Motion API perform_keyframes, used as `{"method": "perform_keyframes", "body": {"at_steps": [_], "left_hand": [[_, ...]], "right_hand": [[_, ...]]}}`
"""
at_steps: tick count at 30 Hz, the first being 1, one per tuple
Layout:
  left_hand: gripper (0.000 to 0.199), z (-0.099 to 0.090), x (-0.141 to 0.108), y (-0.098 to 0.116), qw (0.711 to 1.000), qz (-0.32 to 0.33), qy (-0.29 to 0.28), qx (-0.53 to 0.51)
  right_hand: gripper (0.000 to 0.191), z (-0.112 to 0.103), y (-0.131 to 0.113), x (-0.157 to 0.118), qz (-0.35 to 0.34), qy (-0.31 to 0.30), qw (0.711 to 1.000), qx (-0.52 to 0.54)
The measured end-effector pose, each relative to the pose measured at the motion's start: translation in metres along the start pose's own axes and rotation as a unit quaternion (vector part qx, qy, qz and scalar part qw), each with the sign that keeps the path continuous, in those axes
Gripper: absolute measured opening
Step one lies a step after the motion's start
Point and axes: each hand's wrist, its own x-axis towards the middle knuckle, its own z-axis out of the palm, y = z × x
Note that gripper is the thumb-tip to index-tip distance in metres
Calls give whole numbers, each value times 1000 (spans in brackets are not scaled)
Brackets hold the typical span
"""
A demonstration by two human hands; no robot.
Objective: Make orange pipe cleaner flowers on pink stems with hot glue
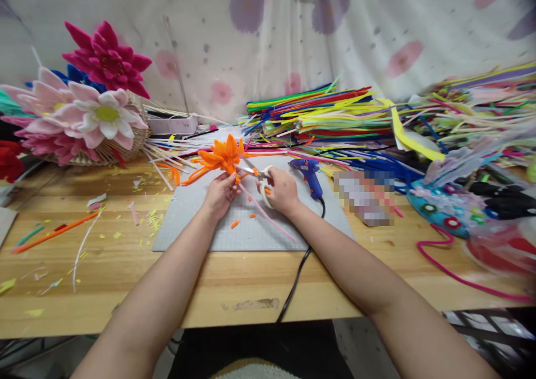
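An orange fuzzy flower is held up over the grey mat by my left hand, whose fingers pinch its base. A pink stem slants down to the right from below the flower. In my right hand are scissors with white handles; their blades reach left to the flower's underside. Small orange pieces lie on the mat. A blue glue gun rests on the mat just right of my right hand.
Finished fuzzy flowers fill a basket at the left. Bundles of coloured pipe cleaners line the back. A black cable crosses the table's front edge. At the right are a blue decorated item and a magenta strand.
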Motion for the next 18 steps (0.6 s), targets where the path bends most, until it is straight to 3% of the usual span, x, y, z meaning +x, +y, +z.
{"method": "perform_keyframes", "body": {"at_steps": [3, 5, 9, 16, 18], "left_hand": [[20, -3, 3, 3, 1000, 11, 2, -16], [18, -4, 5, 4, 999, 22, 7, -28], [16, -5, 6, 6, 998, 28, 7, -49], [9, -1, 1, 16, 992, -37, -36, -116], [16, -1, -1, 19, 988, -62, -44, -138]], "right_hand": [[27, -2, 4, 2, 113, -17, 993, -23], [29, -5, 7, 3, 152, -55, 985, -53], [30, -11, 11, 4, 152, -100, 979, -86], [22, -6, 17, 1, 124, -63, 980, -140], [17, -4, 17, 0, 104, -55, 983, -140]]}}
